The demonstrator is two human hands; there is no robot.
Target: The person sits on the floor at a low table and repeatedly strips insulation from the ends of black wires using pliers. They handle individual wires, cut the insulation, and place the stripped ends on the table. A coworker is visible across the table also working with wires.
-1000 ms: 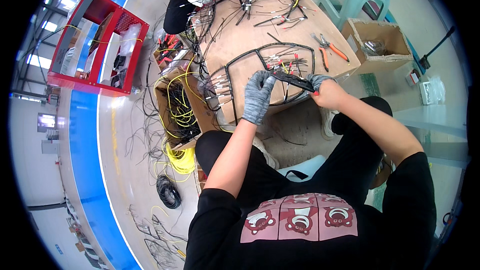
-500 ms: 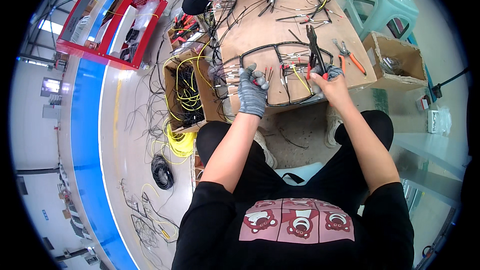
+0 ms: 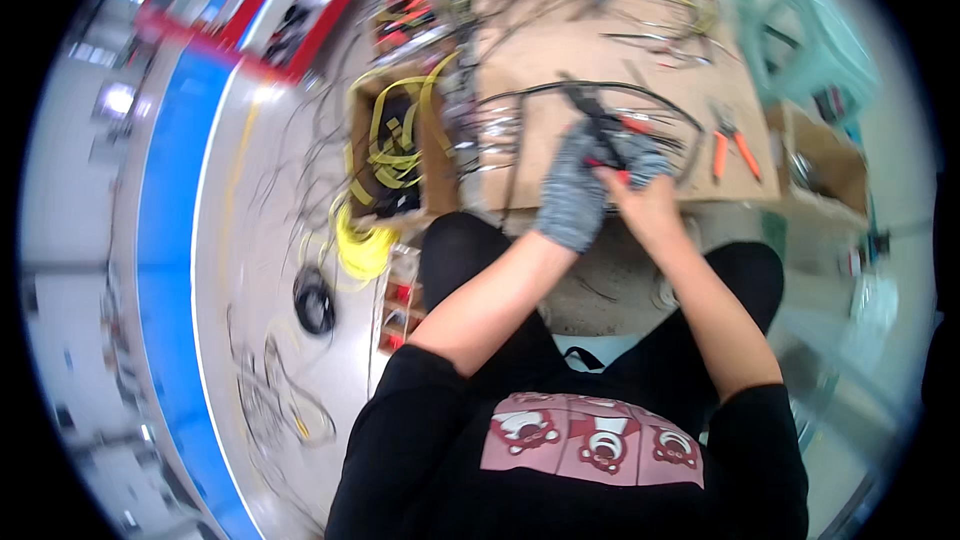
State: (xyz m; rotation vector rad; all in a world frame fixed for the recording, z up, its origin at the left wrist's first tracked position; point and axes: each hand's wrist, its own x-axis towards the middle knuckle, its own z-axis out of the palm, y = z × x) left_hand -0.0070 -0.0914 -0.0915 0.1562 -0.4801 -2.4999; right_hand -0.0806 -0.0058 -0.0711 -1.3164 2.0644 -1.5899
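A yellow wire coil [image 3: 362,248] lies beyond the left edge of the tabletop [image 3: 560,45]; above its front edge, the left hand [image 3: 575,190] meets the black tool [image 3: 603,128], though blur means I cannot tell whether its grip is closed; the right hand [image 3: 645,190] wraps the red handles, probably stiff, sturdy, moderately heavy, best taken there; orange-handled pliers [image 3: 728,125] lie near the right edge.
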